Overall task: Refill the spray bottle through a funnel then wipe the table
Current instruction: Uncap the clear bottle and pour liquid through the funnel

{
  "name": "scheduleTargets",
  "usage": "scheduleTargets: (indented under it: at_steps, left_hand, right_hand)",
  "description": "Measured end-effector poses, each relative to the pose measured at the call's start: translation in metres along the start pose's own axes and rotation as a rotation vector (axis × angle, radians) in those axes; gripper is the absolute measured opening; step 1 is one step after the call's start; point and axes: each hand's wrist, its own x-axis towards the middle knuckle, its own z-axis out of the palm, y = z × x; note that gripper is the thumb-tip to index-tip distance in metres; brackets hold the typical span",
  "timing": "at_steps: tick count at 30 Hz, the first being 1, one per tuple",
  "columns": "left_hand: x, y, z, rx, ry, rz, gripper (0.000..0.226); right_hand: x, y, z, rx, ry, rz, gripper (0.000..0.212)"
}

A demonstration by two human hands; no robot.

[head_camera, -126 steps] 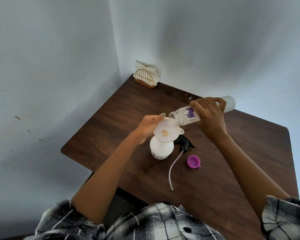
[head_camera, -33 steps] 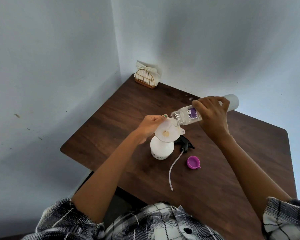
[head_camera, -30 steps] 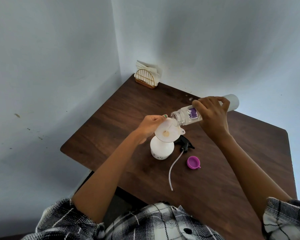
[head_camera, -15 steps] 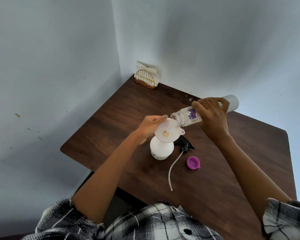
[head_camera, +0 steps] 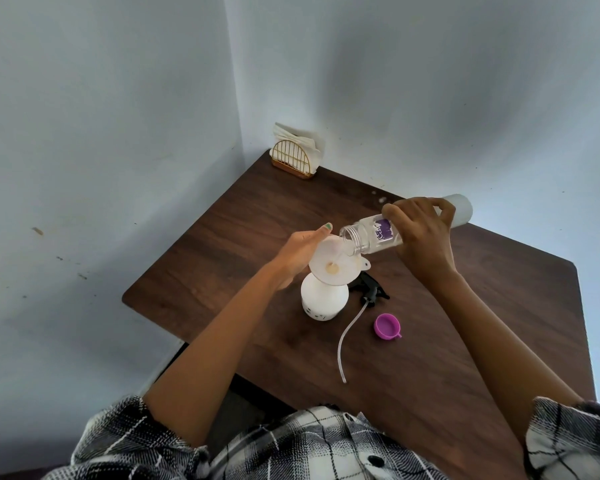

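Little has moved: our right hand [head_camera: 421, 237] still grips the tilted refill bottle [head_camera: 371, 237], pouring into the funnel [head_camera: 329, 268] our left hand [head_camera: 297, 252] steadies atop the spray bottle [head_camera: 323, 301]. Recapping and wiping the worktop [head_camera: 465, 341] remain.

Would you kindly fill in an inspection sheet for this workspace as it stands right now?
Surface: dark wooden table, a few pale specks near its far edge.
Job's things: white spray bottle upright with funnel in its neck; clear refill bottle tilted, mouth over the funnel; black trigger head with its dip tube lying beside; purple cap lying open side up.
Clutter: napkin holder with napkins at the far corner.
Grippers: left hand holds the funnel rim; right hand grips the refill bottle.
Cables: nothing seen.
Surroundings: pale blue walls meeting at a corner.
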Motion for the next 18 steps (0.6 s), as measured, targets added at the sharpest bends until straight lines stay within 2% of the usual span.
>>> scheduleTargets:
  at_steps: [4,7,11,14,18]
  left_hand:
    - [0.001,0.000,0.001,0.038,0.012,-0.033,0.046]
    - [0.000,0.002,0.001,0.059,0.015,-0.035,0.050]
    - [-0.002,0.003,0.002,0.059,0.023,-0.040,0.047]
    - [-0.002,0.005,0.001,0.022,0.027,-0.040,0.053]
    - [0.003,0.020,-0.010,-0.039,0.086,0.045,0.053]
  right_hand:
    - [-0.001,-0.008,-0.003,0.102,-0.021,0.038,0.019]
    - [-0.003,-0.013,-0.003,0.176,-0.063,0.069,0.021]
    - [-0.004,-0.016,0.000,0.271,-0.115,0.186,0.037]
    - [0.002,-0.017,-0.003,0.397,-0.116,0.370,0.042]
    - [0.019,-0.015,-0.016,0.712,-0.077,0.653,0.054]
